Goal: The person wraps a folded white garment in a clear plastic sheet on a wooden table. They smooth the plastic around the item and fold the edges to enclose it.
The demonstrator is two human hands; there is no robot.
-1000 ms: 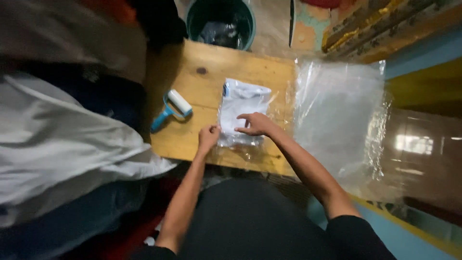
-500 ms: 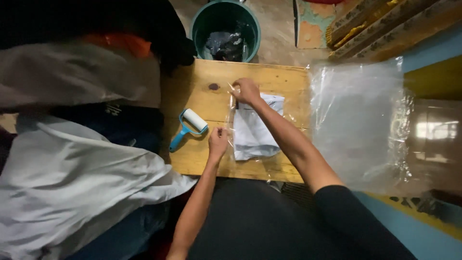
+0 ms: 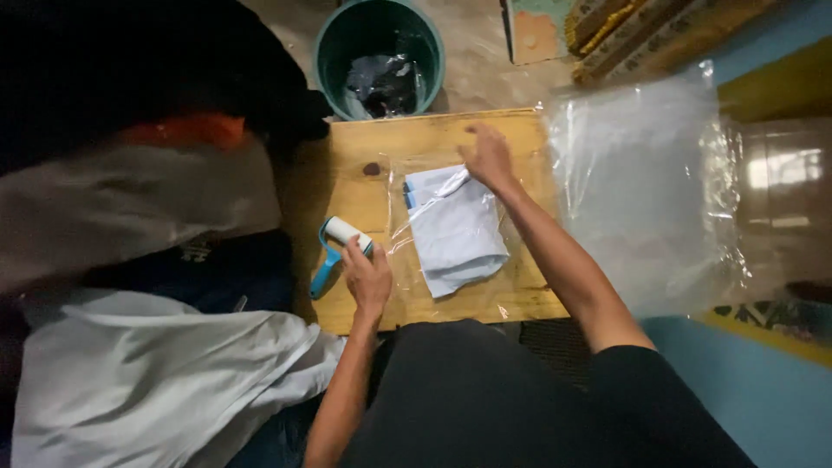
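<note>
On the wooden tabletop [image 3: 364,186] a folded pale blue garment [image 3: 455,230] lies inside a clear plastic bag [image 3: 407,251], about the centre of the board. The right hand [image 3: 487,156] rests at the garment's 1 o'clock corner, palm down, fingers spread loosely and flat on the plastic, gripping nothing that I can see. The left hand [image 3: 367,276] sits at the bag's 8 o'clock edge, fingers curled, their tips touching the white drum of a lint roller [image 3: 338,243] (its blue handle trails off toward 7 o'clock); whether the fingers actually clasp the roller I cannot tell from here.

At 12 o'clock, beyond the tabletop's far edge, stands a green bucket [image 3: 334,39] with crumpled plastic in it. At 3 o'clock a large sheet of clear plastic bags [image 3: 641,182] hangs off the tabletop's side. To 9 o'clock heaps of clothing [image 3: 147,364] pile up, white at the near end, dark and grey farther off, with a patch of orange. The person's dark-clad lap fills the 6 o'clock foreground.
</note>
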